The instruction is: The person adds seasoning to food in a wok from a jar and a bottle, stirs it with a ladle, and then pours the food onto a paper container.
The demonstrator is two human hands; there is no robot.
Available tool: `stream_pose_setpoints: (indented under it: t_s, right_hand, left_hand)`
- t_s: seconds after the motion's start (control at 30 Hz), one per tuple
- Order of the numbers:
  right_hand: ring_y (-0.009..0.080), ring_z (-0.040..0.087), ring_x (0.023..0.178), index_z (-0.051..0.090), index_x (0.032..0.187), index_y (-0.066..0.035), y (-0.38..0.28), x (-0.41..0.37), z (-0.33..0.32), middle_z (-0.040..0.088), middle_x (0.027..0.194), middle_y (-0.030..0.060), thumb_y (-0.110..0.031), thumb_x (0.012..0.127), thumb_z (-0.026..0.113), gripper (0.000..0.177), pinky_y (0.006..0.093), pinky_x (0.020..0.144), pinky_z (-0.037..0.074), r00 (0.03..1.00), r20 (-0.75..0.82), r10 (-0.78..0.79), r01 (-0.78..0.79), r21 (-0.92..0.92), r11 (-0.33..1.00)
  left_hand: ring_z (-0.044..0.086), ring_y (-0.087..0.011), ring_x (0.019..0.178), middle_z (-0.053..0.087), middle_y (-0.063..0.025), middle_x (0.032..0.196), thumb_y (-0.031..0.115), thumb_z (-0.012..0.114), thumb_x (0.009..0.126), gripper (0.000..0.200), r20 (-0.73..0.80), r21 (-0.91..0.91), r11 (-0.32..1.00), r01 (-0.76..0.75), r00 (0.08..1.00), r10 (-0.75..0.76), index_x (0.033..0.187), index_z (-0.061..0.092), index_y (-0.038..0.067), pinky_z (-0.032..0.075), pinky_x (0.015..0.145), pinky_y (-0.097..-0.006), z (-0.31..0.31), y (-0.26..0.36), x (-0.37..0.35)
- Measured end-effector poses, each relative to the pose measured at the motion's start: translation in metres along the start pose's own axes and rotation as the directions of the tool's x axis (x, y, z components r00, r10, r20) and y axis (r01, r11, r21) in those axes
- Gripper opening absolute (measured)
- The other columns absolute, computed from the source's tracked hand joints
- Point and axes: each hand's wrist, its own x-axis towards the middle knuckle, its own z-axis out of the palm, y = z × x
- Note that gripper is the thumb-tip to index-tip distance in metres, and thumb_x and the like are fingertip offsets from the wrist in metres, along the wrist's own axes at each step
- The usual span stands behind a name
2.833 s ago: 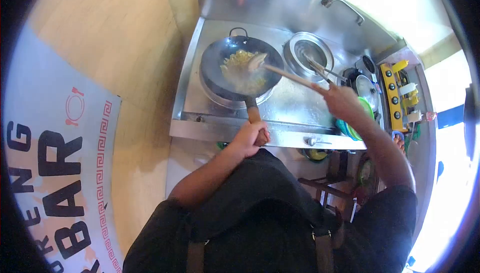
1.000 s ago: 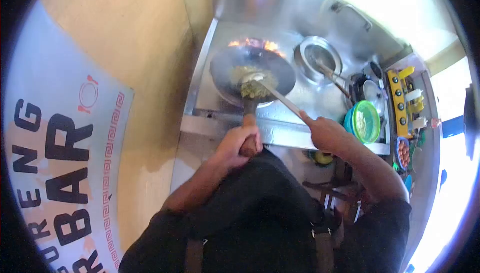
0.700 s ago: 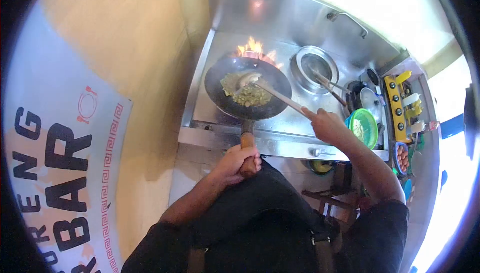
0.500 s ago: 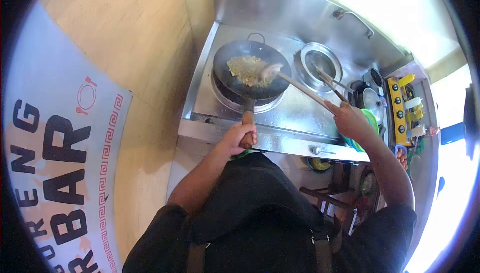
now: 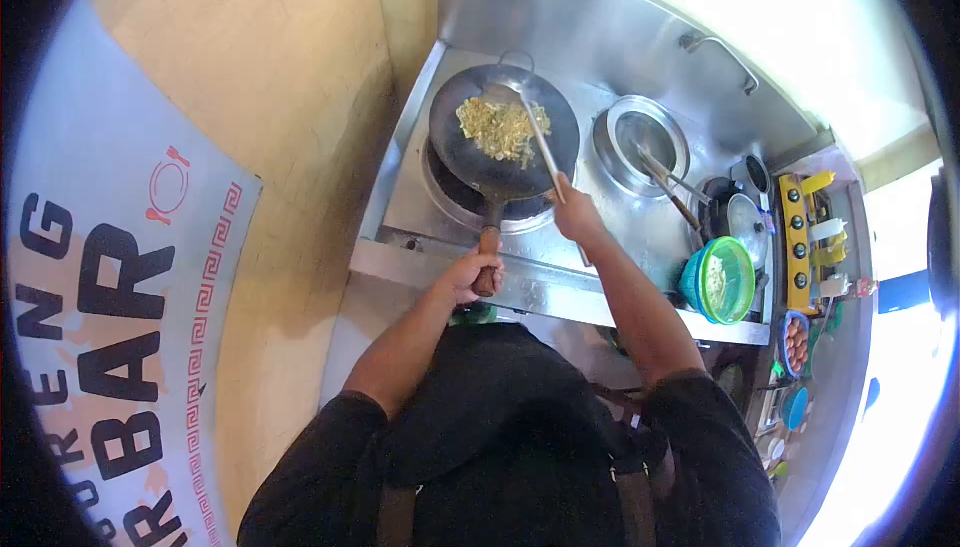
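A dark wok (image 5: 460, 169) rests over the left burner, with a loop handle at its far rim. Around its wooden grip my left hand (image 5: 471, 277) is closed. Yellowish-brown chopped food (image 5: 497, 130) lies in the middle of the wok. My right hand (image 5: 577, 215) is wrapped round the long shaft of a wok spatula (image 5: 541, 143), whose end reaches the far part of the food. The spatula's blade is hard to make out against the food and wok.
Right of the wok sits a round metal pot (image 5: 607, 152) with long-handled utensils in it. A green basket (image 5: 741, 287) holds pale food at the counter's front right. Farther right are a yellow panel with black knobs (image 5: 796, 224), squeeze bottles (image 5: 827, 230) and a bowl of eggs (image 5: 795, 344).
My right hand has swung left and nearer to the wok, and the spatula now stands steeper. The food has shifted slightly. The green basket, partly hidden by my arm before, is uncovered.
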Motion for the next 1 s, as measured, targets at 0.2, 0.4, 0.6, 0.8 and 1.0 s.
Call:
stream_pose_setpoints:
  t_s: [0.2, 0.4, 0.6, 0.8, 1.0]
  right_hand:
    - [0.0403, 0.064, 0.081, 0.019, 0.145, -0.016, -0.015, -0.091, -0.057, 0.06, 0.096, 0.0261, -0.007, 0.085, 0.044, 0.066, 0.0499, 0.07, 0.052, 0.929, 0.371, -0.001, 0.187, -0.465, 0.865]
    - [0.0324, 0.066, 0.076, 0.03, 0.142, -0.02, 0.006, -0.078, -0.148, 0.06, 0.099, 0.0217, -0.007, 0.086, 0.046, 0.059, 0.0433, 0.063, 0.054, 0.957, 0.282, -0.067, 0.257, -0.718, 0.647]
    - [0.0319, 0.065, 0.077, 0.035, 0.139, -0.019, -0.009, -0.086, -0.179, 0.062, 0.094, 0.02, -0.006, 0.085, 0.047, 0.057, 0.0431, 0.062, 0.054, 0.961, 0.273, -0.05, 0.248, -0.765, 0.594]
    - [0.045, 0.058, 0.096, 0.041, 0.134, -0.006, 0.042, -0.042, -0.077, 0.06, 0.1, 0.0301, -0.016, 0.084, 0.053, 0.053, 0.0482, 0.085, 0.047, 0.99, 0.03, -0.141, 0.144, -0.146, 0.979]
    - [0.0387, 0.063, 0.081, 0.043, 0.135, -0.01, -0.001, -0.023, -0.048, 0.063, 0.09, 0.0254, -0.018, 0.085, 0.055, 0.052, 0.0441, 0.073, 0.05, 0.99, 0.111, 0.09, -0.098, 0.065, 0.993]
  left_hand:
    - [0.054, -0.0159, 0.056, 0.053, -0.0052, 0.069, 0.009, 0.06, 0.083, 0.019, -0.092, 0.032, 0.999, 0.01, 0.996, -0.007, 0.098, 0.05, 0.01, 0.048, 0.052, -0.0338, 0.0, -0.003, 0.007]
    - [0.053, -0.0159, 0.054, 0.051, -0.0036, 0.064, 0.011, 0.061, 0.083, 0.012, -0.025, -0.014, 0.999, -0.036, 0.999, 0.035, 0.077, 0.052, 0.006, 0.047, 0.054, -0.0318, 0.111, -0.004, -0.038]
    - [0.05, -0.0137, 0.057, 0.05, -0.0021, 0.07, 0.01, 0.061, 0.083, 0.012, 0.014, -0.132, 0.991, 0.003, 1.0, -0.002, 0.089, 0.05, 0.009, 0.044, 0.053, -0.033, 0.067, -0.006, -0.014]
    - [0.052, -0.0162, 0.052, 0.049, -0.0035, 0.067, 0.006, 0.06, 0.081, 0.017, -0.017, -0.143, 0.988, -0.049, 0.999, 0.047, 0.091, 0.047, 0.009, 0.044, 0.048, -0.0344, 0.036, -0.007, 0.0]
    - [0.053, -0.0149, 0.054, 0.05, -0.0032, 0.069, 0.007, 0.061, 0.082, 0.02, -0.057, -0.069, 0.997, -0.043, 0.998, 0.039, 0.096, 0.046, 0.009, 0.046, 0.047, -0.0332, 0.022, -0.004, -0.001]
